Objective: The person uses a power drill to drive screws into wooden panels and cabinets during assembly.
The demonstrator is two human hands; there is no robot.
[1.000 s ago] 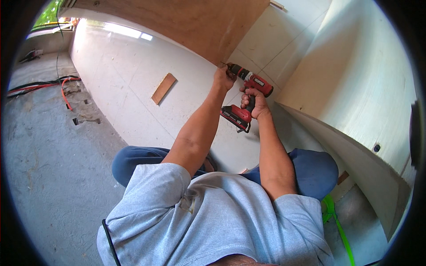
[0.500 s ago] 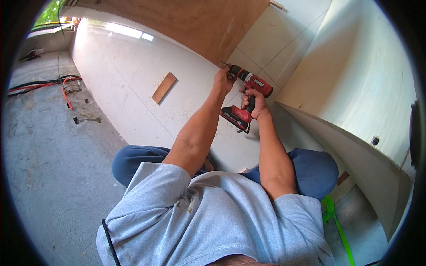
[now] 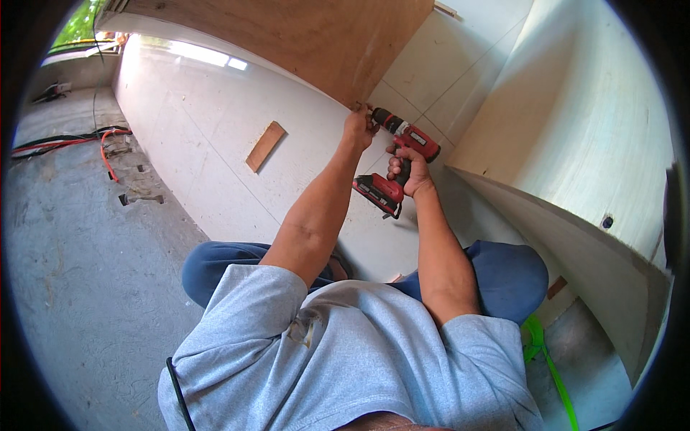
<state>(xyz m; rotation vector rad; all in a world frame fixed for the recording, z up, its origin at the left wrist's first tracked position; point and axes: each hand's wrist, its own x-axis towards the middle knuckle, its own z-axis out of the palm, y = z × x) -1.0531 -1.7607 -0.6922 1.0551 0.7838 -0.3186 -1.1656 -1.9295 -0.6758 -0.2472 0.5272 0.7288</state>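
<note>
A red and black cordless drill (image 3: 417, 140) lies on its side in the grip of my right hand (image 3: 413, 172), whose fingers wrap round the handle. Its battery end sticks out toward the lower left. The chuck points up and left, to the lower corner of a brown plywood panel (image 3: 309, 43). Right by that corner, just ahead of the chuck, is my left hand (image 3: 361, 128) with its fingers drawn together. Whatever lies between those fingertips is too small to make out.
A short wood strip (image 3: 266, 146) lies on the white tiled floor (image 3: 208, 144) to the left. A pale wood panel (image 3: 560, 122) stands at the right. Beyond the tiles lie red and black cables (image 3: 65, 140) on rough concrete. A green strap (image 3: 552, 373) trails behind my right knee.
The drill and my right hand have shifted slightly left and down. My left hand's fingers have moved a little up toward the plywood corner. My right hand still grips the drill.
</note>
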